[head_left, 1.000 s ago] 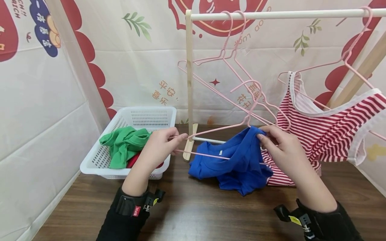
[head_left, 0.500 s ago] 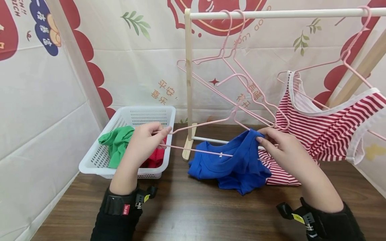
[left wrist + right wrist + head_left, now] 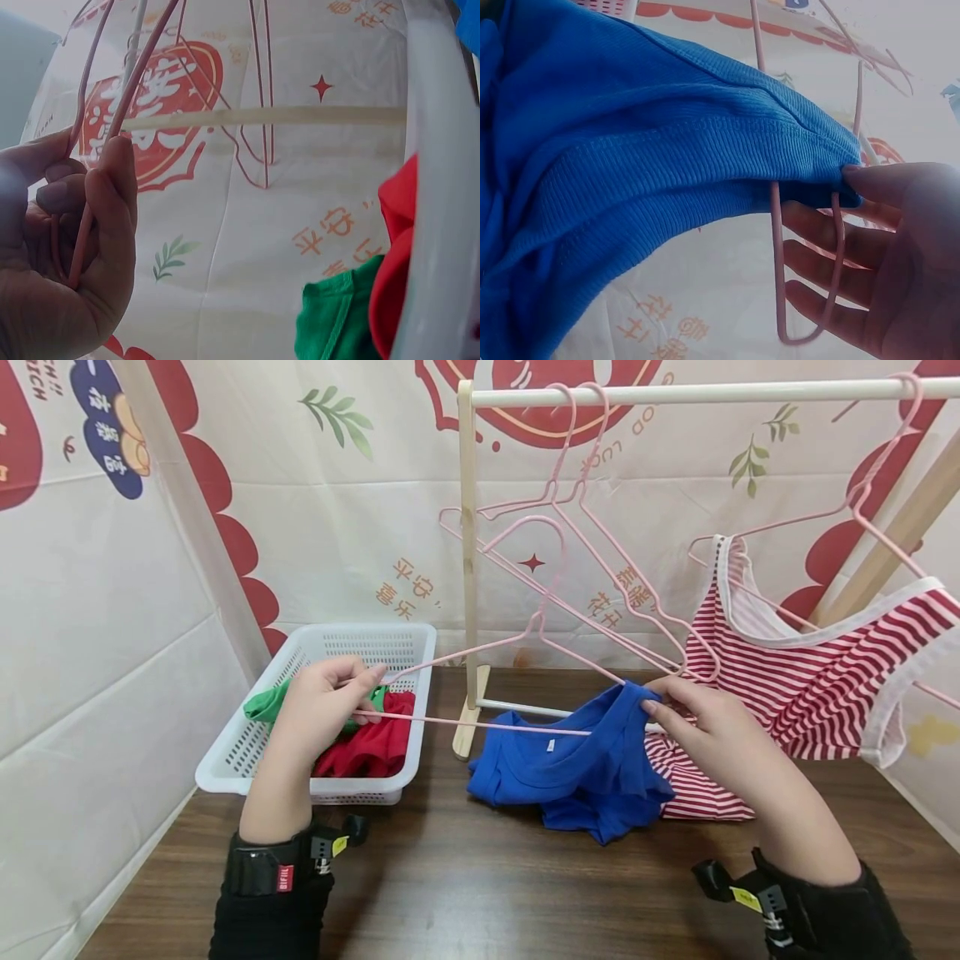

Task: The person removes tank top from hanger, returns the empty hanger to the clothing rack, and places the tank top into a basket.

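Observation:
My left hand (image 3: 324, 706) grips one end of a pink wire hanger (image 3: 480, 722), above the basket; its curled fingers around the wire show in the left wrist view. The hanger's other end passes through a strap of a blue tank top (image 3: 570, 768). My right hand (image 3: 697, 714) pinches that strap between thumb and fingers. In the right wrist view the hanger's rounded end (image 3: 802, 339) sticks out past the blue ribbed edge (image 3: 705, 157), in front of the other fingers. The rest of the top lies crumpled on the table, a small white tag at its neck.
A white basket (image 3: 408, 777) at left holds green (image 3: 266, 703) and red (image 3: 375, 747) garments. Behind, a rack with a white rail (image 3: 675, 393) carries two bare pink hangers (image 3: 558, 485). A red-and-white striped top (image 3: 795, 685) hangs at right, its lower part on the table (image 3: 525, 893).
My left hand has moved left over the basket, drawing the hanger left, and its hook has swung left too. My right hand and the blue tank top have hardly moved.

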Demonstrator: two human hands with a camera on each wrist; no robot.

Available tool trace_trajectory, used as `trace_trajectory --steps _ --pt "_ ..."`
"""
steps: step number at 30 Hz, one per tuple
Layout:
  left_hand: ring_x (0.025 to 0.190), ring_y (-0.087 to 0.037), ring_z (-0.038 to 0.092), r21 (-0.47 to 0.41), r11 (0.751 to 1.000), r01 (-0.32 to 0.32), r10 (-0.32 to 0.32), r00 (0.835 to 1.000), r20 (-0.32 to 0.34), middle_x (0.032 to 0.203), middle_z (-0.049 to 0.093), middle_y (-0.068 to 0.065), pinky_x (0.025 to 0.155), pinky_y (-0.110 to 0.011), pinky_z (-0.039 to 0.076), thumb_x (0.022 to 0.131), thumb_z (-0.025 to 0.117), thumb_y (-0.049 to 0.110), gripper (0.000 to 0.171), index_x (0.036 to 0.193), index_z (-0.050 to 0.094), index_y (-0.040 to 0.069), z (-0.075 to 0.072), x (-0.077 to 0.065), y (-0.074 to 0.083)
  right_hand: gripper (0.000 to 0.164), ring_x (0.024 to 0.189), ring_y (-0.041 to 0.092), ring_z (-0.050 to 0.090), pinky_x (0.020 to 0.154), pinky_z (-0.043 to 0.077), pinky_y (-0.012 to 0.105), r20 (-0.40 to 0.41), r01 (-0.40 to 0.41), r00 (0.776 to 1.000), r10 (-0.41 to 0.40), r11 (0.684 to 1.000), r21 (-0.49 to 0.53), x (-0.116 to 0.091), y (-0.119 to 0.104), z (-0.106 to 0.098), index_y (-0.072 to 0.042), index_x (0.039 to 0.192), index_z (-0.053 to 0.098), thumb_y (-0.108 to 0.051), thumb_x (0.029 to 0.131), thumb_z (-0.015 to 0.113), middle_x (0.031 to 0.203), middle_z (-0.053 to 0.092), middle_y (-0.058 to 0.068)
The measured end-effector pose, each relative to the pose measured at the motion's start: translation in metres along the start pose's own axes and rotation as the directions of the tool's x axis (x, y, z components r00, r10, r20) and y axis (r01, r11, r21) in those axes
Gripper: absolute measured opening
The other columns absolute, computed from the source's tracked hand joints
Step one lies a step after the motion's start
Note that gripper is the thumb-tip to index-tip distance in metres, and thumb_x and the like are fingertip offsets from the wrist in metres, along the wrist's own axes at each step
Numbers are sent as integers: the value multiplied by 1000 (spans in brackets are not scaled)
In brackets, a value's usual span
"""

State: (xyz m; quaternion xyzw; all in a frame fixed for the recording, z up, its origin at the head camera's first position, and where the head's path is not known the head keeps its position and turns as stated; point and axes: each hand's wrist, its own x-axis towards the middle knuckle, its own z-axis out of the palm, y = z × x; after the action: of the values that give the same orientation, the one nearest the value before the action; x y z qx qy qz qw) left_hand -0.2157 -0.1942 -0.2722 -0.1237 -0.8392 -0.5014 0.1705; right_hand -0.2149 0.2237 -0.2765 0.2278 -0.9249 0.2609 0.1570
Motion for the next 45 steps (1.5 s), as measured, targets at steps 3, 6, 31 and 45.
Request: trace_trajectory --steps 3,6,31,45 --pt "60 -25 63 -18 1000 4 -4 1000 -8 64 60 -13 58 -26 53 96 63 30 41 72 54 -1 -4 0 -2 19 83 23 61 77 48 51 -2 10 1000 -10 1000 -11 0 1 0 -9 111 66 -21 101 54 95 68 6" --pt "61 -23 65 -32 999 13 -14 1000 -12 65 59 -13 61 -27 55 96 62 31 41 73 54 -2 -8 -1 -4 18 82 21 61 76 48 48 -4 19 1000 -19 1000 -14 0 2 -1 -10 111 66 -21 101 54 94 68 5" --pt "60 -17 68 -87 995 -42 37 998 -58 60 55 -11 61 -24 54 97 61 18 36 73 55 -7 -40 -10 -12 23 89 32 57 80 44 54 46 -118 992 120 992 -46 3 25 -7 -7 111 65 -25 101 53 99 66 14" --pt "61 -18 68 -229 972 -45 24 995 -96 58 49 -10 64 -26 56 98 59 17 37 71 48 -6 -45 -10 -14 39 97 36 57 82 45 56 106 -227 966 234 971 -74 6 34 -5 -2 120 60 -34 102 50 109 64 21"
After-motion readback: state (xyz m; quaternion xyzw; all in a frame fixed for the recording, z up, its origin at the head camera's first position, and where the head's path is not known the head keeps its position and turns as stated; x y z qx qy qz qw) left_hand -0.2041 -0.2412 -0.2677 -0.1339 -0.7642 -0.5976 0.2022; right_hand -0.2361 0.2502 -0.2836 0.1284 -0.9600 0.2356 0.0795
